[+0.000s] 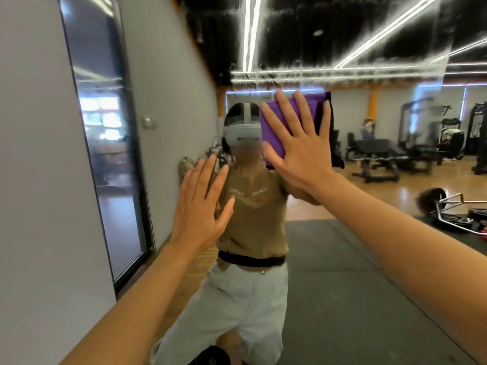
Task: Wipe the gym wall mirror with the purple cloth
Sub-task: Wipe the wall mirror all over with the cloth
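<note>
Pressing folded purple cloth point(276, 127) flat-fingered on gym wall mirror point(369, 233) with right hand point(300, 143), left hand point(200, 204) released, empty; keep even pressure, overlap strokes.

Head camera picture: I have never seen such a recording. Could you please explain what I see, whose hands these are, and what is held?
There is no machine here. A person wears one camera on the head, so the single picture looks out over that person's own arms. They face the gym wall mirror, and the figure in the middle is their own reflection. The right hand presses a folded purple cloth flat against the glass with straight fingers. The left hand is open, palm toward the mirror, holding nothing. Benches and weights appear in the reflection.
</note>
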### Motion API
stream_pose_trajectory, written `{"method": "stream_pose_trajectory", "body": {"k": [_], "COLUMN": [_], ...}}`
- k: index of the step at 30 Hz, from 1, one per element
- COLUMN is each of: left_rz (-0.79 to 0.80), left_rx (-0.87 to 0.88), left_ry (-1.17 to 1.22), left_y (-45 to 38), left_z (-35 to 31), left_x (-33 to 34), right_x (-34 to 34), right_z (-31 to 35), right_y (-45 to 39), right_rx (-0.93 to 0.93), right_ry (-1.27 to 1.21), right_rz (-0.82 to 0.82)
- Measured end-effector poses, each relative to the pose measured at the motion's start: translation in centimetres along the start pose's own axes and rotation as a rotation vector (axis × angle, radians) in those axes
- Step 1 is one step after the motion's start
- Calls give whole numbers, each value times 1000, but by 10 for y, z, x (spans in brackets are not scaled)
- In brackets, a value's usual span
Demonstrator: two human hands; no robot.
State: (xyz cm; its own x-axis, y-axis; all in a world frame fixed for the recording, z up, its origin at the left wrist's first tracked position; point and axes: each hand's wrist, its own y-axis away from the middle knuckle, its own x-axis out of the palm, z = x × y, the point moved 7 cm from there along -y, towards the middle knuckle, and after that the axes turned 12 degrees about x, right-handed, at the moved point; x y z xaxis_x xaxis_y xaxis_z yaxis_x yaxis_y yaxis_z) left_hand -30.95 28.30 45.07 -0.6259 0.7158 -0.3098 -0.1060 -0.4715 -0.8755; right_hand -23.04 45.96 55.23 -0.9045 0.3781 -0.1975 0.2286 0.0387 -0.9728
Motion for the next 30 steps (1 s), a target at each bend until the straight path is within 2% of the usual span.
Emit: {"method": "stream_pose_trajectory", "body": {"k": [2, 4, 8, 11, 16, 18, 21, 24, 27, 30], "left_rz": [-2, -8, -7, 16, 7, -1, -17, -6, 12, 8], "left_rx": [7, 19, 39, 20, 25, 38, 25, 32, 82, 88], "left_ry": [-1, 1, 3, 0, -4, -12, -29, -38, -51, -60], "left_y": [0, 0, 4, 9, 21, 26, 33, 36, 34, 36], "left_z": [1, 2, 6, 11, 19, 23, 31, 36, 40, 45], "left_x": [0, 0, -1, -3, -11, -14, -19, -22, -25, -29], "right_x": [1, 6, 26, 43, 38, 27, 12, 4, 5, 11], "right_z": [2, 12, 44, 57, 55, 55, 53, 52, 56, 70], "right_y": [4, 35, 150, 225, 204, 158, 63, -2, 0, 57], "right_rx": [55, 23, -221, -461, -623, -558, -305, -70, 52, 71], "right_ry": [-10, -25, -31, 63, 58, 10, -2, -9, -23, -58], "right_rz": [-23, -46, 40, 125, 132, 91, 10, 2, -33, -46]}}
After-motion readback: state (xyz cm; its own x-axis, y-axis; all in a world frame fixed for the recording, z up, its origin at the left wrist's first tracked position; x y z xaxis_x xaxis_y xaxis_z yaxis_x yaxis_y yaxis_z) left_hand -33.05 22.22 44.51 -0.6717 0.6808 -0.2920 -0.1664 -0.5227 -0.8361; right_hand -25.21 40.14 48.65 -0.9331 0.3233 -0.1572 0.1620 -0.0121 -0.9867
